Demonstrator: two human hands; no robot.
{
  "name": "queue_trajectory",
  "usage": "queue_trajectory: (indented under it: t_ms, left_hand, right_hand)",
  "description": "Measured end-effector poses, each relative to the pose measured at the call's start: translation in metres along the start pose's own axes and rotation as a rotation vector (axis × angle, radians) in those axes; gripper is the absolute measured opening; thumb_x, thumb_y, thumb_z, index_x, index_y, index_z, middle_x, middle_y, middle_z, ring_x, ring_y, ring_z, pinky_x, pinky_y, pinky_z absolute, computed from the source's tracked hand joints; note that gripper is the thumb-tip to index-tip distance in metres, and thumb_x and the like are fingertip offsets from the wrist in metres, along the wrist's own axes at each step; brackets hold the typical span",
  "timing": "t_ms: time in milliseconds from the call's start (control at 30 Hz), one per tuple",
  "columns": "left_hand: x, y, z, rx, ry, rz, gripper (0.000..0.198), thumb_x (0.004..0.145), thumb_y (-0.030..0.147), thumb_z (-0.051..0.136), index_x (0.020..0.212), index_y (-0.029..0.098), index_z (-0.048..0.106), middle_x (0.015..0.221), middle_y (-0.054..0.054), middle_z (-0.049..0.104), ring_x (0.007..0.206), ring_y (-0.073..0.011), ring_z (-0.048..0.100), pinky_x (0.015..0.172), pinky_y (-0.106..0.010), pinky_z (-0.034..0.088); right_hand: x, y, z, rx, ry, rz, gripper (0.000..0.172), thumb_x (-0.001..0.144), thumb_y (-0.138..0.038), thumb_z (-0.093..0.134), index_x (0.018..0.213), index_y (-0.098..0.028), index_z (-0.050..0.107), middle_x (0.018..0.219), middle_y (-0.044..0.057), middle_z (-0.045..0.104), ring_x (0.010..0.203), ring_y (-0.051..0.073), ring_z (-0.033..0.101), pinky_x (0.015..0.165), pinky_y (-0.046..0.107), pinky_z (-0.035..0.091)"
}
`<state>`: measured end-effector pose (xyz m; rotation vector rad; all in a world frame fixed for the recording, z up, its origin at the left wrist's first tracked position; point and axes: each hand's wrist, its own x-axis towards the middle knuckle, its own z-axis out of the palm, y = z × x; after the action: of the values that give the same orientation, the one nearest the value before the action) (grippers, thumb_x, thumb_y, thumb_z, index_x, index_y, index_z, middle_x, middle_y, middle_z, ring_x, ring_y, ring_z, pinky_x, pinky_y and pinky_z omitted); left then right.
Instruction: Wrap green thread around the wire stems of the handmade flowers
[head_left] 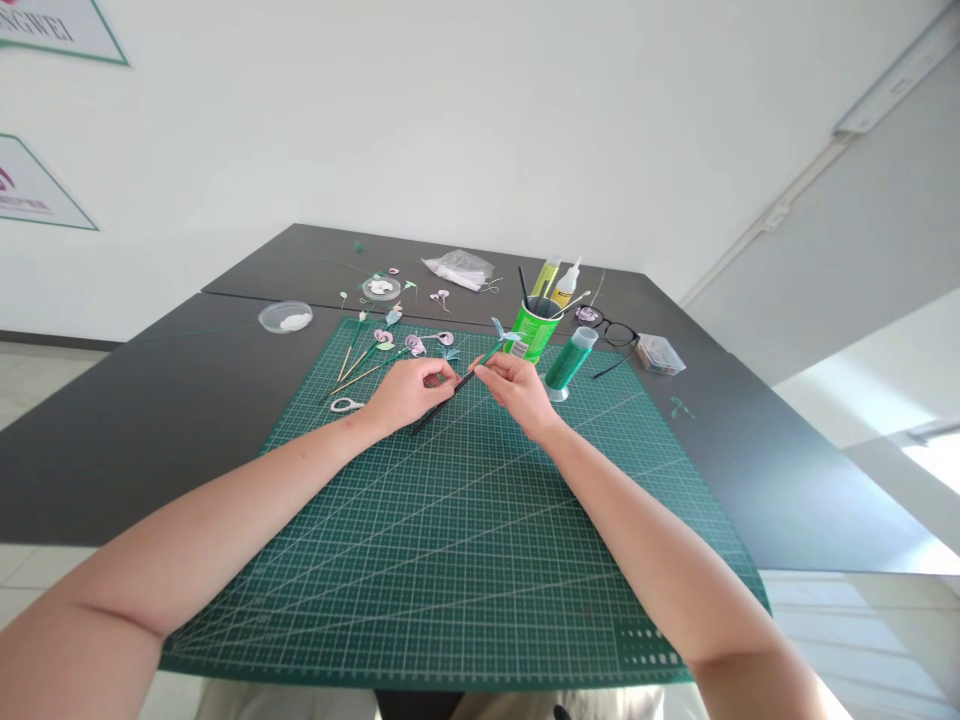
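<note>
Over the green cutting mat, both my hands meet near its far half. My left hand is closed on a slim black tool, whose exact kind I cannot make out; it slants from lower left to upper right. My right hand pinches the green stem of a small blue flower, its petals pointing up and away. The tool's upper end touches or nearly touches the fingers at the stem. Another blue flower shows just beyond my left fingers.
Behind my right hand stand a green can of tools and a green bottle. Pale flowers on sticks and white-handled scissors lie left. Further out are glasses, a small box, a dish and a plastic bag.
</note>
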<state>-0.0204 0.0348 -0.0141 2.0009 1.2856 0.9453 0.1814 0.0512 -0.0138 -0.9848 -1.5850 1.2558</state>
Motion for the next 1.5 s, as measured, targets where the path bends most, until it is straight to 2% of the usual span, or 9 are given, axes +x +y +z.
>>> queue_trajectory:
  t_ms: [100,167,500,667,900,1067,1167,1333,1500]
  left_hand:
    - [0.000,0.003,-0.002,-0.032,-0.004,0.016,0.009,0.079,0.024,0.060,0.072,0.019,0.063,0.104,-0.004,0.076,0.073,-0.0157,0.064,0.070,-0.029,0.047]
    - [0.001,0.004,-0.003,-0.033,0.003,0.012,0.009,0.077,0.022,0.060,0.069,0.019,0.060,0.111,-0.004,0.075,0.074,-0.0152,0.064,0.072,-0.030,0.048]
    - [0.003,0.000,-0.004,-0.010,-0.067,0.013,0.010,0.076,0.025,0.060,0.068,0.018,0.060,0.110,-0.005,0.076,0.072,-0.0151,0.062,0.069,-0.029,0.047]
    - [0.002,-0.003,-0.002,-0.017,-0.082,-0.096,0.019,0.086,0.031,0.053,0.077,0.019,0.065,0.089,-0.004,0.075,0.066,-0.0164,0.061,0.063,-0.028,0.044]
    - [0.004,-0.001,0.002,-0.450,-0.104,-0.277,0.035,0.096,0.047,0.046,0.093,0.017,0.062,0.104,-0.009,0.074,0.074,-0.0174,0.067,0.069,-0.030,0.050]
    - [0.000,0.005,0.004,-0.715,-0.267,-0.319,0.056,0.091,0.066,0.054,0.105,0.014,0.067,0.095,-0.010,0.074,0.074,-0.0170,0.065,0.070,-0.030,0.050]
    - [-0.001,0.009,0.003,-0.784,-0.322,-0.312,0.055,0.091,0.066,0.056,0.106,0.015,0.069,0.078,-0.005,0.067,0.058,-0.0116,0.054,0.055,-0.025,0.042]
    - [0.000,0.010,0.000,-0.821,-0.337,-0.336,0.033,0.097,0.048,0.056,0.095,0.016,0.066,0.062,0.004,0.043,0.044,-0.0057,0.027,0.041,-0.020,0.017]
    - [0.001,0.012,0.000,-0.837,-0.320,-0.393,0.024,0.098,0.036,0.055,0.088,0.016,0.063,0.060,0.006,0.039,0.043,-0.0043,0.021,0.040,-0.017,0.013]
  right_hand:
    - [0.000,0.000,0.000,-0.017,-0.004,-0.008,0.032,0.082,-0.046,0.069,0.090,-0.016,0.070,0.052,-0.008,0.035,0.048,0.008,0.027,0.047,0.026,0.018]
    - [0.000,0.000,0.000,-0.027,-0.003,-0.008,0.032,0.082,-0.046,0.069,0.090,-0.015,0.070,0.052,-0.008,0.034,0.048,0.008,0.027,0.047,0.026,0.018]
    - [-0.002,0.002,0.003,-0.033,0.006,-0.001,0.033,0.081,-0.047,0.070,0.088,-0.015,0.069,0.050,-0.008,0.035,0.047,0.007,0.028,0.046,0.025,0.019]
    - [0.001,-0.003,-0.002,0.029,0.011,0.011,0.035,0.079,-0.049,0.072,0.089,-0.015,0.068,0.050,-0.009,0.035,0.046,0.007,0.027,0.044,0.024,0.018]
    - [0.000,-0.006,-0.004,0.075,-0.027,-0.006,0.034,0.080,-0.047,0.073,0.091,-0.015,0.068,0.051,-0.009,0.036,0.045,0.006,0.028,0.044,0.024,0.018]
    - [-0.005,-0.007,0.004,0.078,-0.135,-0.035,0.035,0.083,-0.048,0.073,0.094,-0.015,0.068,0.054,-0.008,0.043,0.048,0.006,0.031,0.045,0.023,0.021]
    - [-0.005,-0.009,0.004,0.069,-0.146,-0.041,0.034,0.084,-0.047,0.073,0.095,-0.015,0.070,0.059,-0.005,0.050,0.049,0.006,0.031,0.045,0.023,0.022]
    - [-0.004,-0.009,0.001,0.071,-0.146,-0.046,0.031,0.083,-0.045,0.073,0.093,-0.015,0.071,0.065,-0.002,0.057,0.049,0.006,0.032,0.045,0.023,0.023]
    - [-0.004,-0.007,0.002,0.058,-0.140,-0.037,0.031,0.083,-0.046,0.072,0.090,-0.016,0.070,0.059,-0.004,0.052,0.049,0.006,0.032,0.045,0.023,0.023]
